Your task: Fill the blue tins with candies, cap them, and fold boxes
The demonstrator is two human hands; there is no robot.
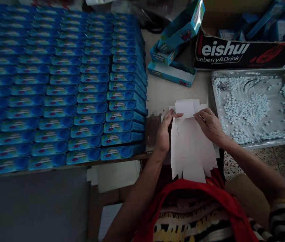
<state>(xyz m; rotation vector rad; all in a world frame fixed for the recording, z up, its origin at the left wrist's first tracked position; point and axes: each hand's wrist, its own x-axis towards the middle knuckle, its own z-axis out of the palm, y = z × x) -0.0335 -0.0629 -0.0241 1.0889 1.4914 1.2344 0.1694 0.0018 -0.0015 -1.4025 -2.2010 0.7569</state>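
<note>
A flat cardboard box blank (192, 144), its plain pale side up, lies at the table's front edge and reaches down to the red apron. My left hand (164, 131) grips its upper left edge, with one finger laid across the fold. At the upper right corner, my right hand (210, 125) pinches the edge between thumb and fingertips. The end flap is bent along the crease between the hands. More pale blanks (185, 105) show beneath and behind it. The undersides of the fingers are hidden.
Rows of blue boxes (92, 97) fill the table's left side. Several open blue display cartons (172, 72) are piled beyond my hands. To the right are a metal tray (248, 145) of small pale-blue candies and a black printed carton (243, 55) holding blue boxes.
</note>
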